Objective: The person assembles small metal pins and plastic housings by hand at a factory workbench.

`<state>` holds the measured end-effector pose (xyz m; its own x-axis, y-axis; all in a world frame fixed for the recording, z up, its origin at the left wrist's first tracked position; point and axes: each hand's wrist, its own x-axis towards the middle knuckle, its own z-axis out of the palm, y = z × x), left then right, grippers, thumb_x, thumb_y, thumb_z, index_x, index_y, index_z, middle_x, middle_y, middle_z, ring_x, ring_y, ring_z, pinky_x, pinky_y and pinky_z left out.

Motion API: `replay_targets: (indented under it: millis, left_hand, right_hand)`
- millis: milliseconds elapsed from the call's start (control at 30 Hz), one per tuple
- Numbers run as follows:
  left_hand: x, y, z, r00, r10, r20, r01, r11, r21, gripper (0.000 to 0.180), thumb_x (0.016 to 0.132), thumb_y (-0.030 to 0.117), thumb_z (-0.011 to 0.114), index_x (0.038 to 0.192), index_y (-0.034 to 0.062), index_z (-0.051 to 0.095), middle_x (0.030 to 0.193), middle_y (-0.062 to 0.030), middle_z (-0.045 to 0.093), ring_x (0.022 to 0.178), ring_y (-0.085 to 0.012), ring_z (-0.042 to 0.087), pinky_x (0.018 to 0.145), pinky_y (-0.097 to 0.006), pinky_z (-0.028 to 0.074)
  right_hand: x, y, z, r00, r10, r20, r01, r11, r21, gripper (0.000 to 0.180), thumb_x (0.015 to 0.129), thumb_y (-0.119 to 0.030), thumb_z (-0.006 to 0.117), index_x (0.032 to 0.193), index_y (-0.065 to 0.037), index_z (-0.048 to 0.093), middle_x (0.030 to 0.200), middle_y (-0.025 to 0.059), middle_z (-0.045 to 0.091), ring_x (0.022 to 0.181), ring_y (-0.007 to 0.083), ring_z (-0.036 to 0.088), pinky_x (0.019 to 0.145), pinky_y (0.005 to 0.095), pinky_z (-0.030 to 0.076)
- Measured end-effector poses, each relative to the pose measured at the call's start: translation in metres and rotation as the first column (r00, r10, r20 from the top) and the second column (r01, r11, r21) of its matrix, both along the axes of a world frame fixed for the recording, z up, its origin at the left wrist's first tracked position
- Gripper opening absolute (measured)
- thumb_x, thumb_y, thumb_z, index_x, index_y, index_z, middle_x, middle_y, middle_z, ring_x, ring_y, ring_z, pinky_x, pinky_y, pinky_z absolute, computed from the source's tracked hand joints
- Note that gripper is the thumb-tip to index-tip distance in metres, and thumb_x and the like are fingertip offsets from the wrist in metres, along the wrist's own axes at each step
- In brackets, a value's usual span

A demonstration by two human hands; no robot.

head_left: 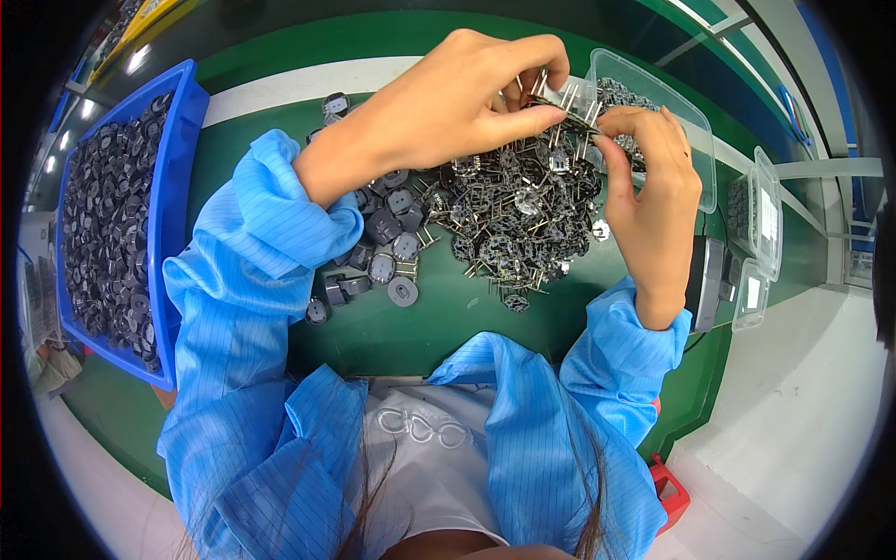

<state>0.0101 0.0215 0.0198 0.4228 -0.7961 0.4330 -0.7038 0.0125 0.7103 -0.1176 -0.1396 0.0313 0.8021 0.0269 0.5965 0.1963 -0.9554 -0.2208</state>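
My left hand [448, 98] and my right hand [653, 196] meet above a heap of small dark components with gold pins [513, 219] on the green mat [448, 322]. Both pinch the same small pinned component [571, 105], its metal legs sticking up between the fingertips. To the left of the heap lie round grey capped parts [387, 257], loose on the mat. Blue sleeves cover both forearms.
A blue bin [177, 187] full of dark round parts stands at the left. A clear plastic tray [686, 121] with more pinned parts sits behind my right hand. Smaller clear lidded boxes [761, 219] and a dark device [707, 280] stand at the right edge.
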Motion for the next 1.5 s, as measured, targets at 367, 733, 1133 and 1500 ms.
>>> replay_targets:
  millis: [367, 733, 1133, 1500]
  left_hand:
    - [0.002, 0.001, -0.004, 0.961, -0.126, 0.247, 0.118, 0.992, 0.047, 0.041, 0.08, 0.029, 0.069, 0.096, -0.0029, 0.051, 0.093, -0.0137, 0.051, 0.084, -0.0286, 0.054, 0.069, -0.036, 0.047]
    - [-0.009, -0.005, -0.013, 0.955, -0.105, 0.276, 0.078, 0.991, 0.107, 0.03, 0.091, 0.027, 0.053, 0.095, -0.0014, 0.046, 0.089, -0.0179, 0.049, 0.082, -0.0363, 0.052, 0.071, -0.041, 0.043]
    - [-0.025, -0.014, -0.023, 1.0, 0.023, 0.018, -0.02, 0.988, -0.156, 0.021, 0.092, 0.018, 0.05, 0.092, -0.0013, 0.044, 0.08, -0.0199, 0.051, 0.073, -0.0397, 0.049, 0.063, -0.041, 0.04]
    - [-0.018, -0.007, -0.018, 0.928, -0.121, -0.353, 0.126, 0.992, -0.008, 0.04, 0.096, 0.037, 0.045, 0.084, -0.0017, 0.05, 0.065, -0.0035, 0.047, 0.062, -0.0114, 0.045, 0.056, -0.029, 0.036]
  right_hand:
    - [-0.002, -0.006, -0.002, 0.981, 0.127, -0.147, -0.06, 0.918, 0.393, 0.011, 0.078, 0.001, 0.061, 0.086, -0.001, 0.053, 0.082, 0.012, 0.06, 0.079, 0.0327, 0.057, 0.067, 0.0373, 0.045]
    - [-0.002, -0.014, -0.006, 0.982, 0.135, -0.13, -0.103, 0.968, 0.231, 0.014, 0.076, 0.005, 0.061, 0.085, 0.0, 0.053, 0.083, 0.0118, 0.06, 0.079, 0.0331, 0.057, 0.071, 0.0379, 0.045]
    - [0.01, 0.03, -0.017, 0.977, -0.19, 0.1, 0.182, 0.98, 0.08, 0.027, 0.092, -0.027, 0.052, 0.083, -0.003, 0.061, 0.085, 0.0096, 0.061, 0.068, 0.0296, 0.058, 0.061, 0.0358, 0.045]
    - [0.019, 0.022, -0.035, 0.988, -0.138, 0.066, 0.079, 0.829, 0.553, 0.05, 0.099, -0.028, 0.037, 0.065, -0.001, 0.06, 0.058, 0.0094, 0.054, 0.047, 0.0221, 0.049, 0.046, 0.0343, 0.036]
